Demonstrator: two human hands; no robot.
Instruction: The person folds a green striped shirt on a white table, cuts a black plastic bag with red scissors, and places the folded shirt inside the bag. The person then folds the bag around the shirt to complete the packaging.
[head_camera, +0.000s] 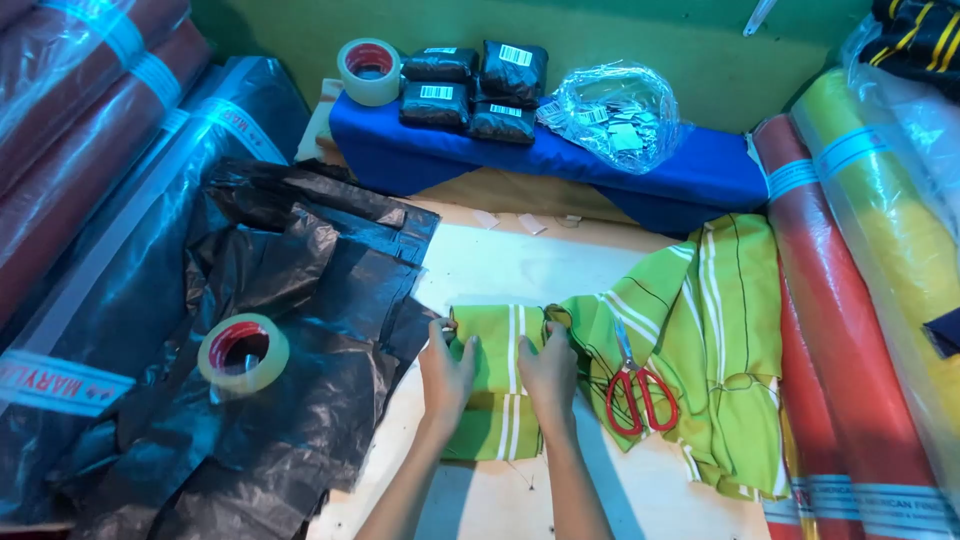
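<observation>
Left hand (446, 372) and right hand (549, 372) pressed flat on folded green cloth (500, 385). Red scissors (637, 392) at 3 o'clock, on the loose cloth; could snag or slide off if tugged.

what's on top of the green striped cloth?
Red-handled scissors lie on the spread part of the green striped cloth. The left hand and right hand press on its folded part. Whatever lies beneath the folds is covered.

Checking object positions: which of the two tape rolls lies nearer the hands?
The tape roll on the black plastic, beside the left hand; the other roll sits far back.
</observation>
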